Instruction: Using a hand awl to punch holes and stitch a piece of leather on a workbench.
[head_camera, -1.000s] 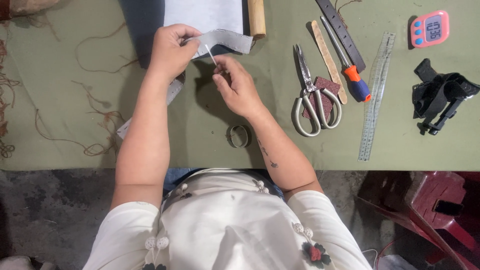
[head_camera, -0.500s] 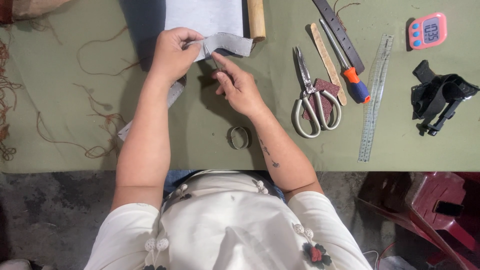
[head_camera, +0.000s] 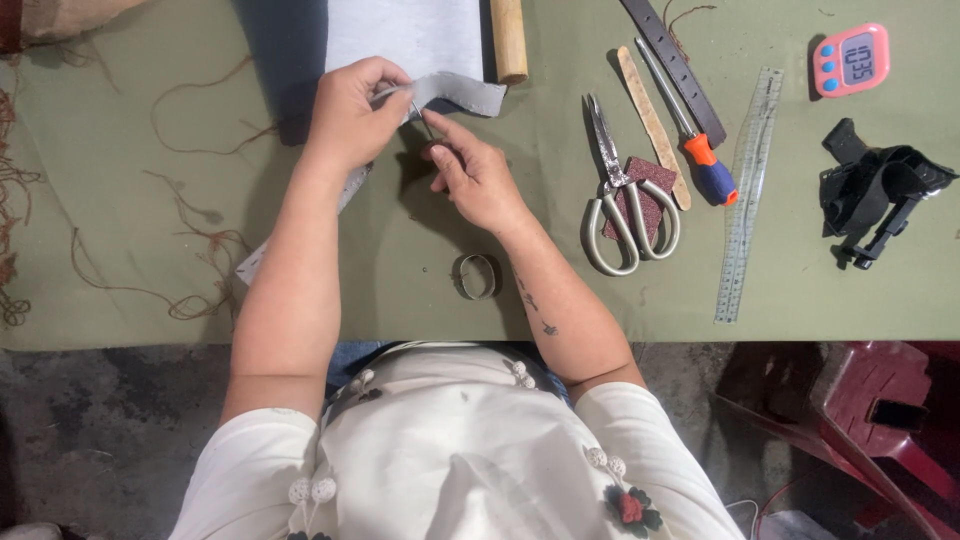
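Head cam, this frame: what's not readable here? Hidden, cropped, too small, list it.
- Head view: tip of the thin tool in the right hand is too small; kind unclear.
- Grey strip: its near end is covered by the left hand.
- Wooden handle and dark strap: cut off by the top edge.
- Sandpaper piece: partly under the scissors.
- Red stool: cropped at the right edge.

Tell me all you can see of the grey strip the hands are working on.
The grey strip looks like soft leather or felt, matte, with a straight cut edge. It runs from the left hand, which pinches its near end, to the right across the green table, its free end below a wooden dowel. It lies bent, lifted at the pinched end. The right hand puts a thin metal point to it beside the left fingertips.
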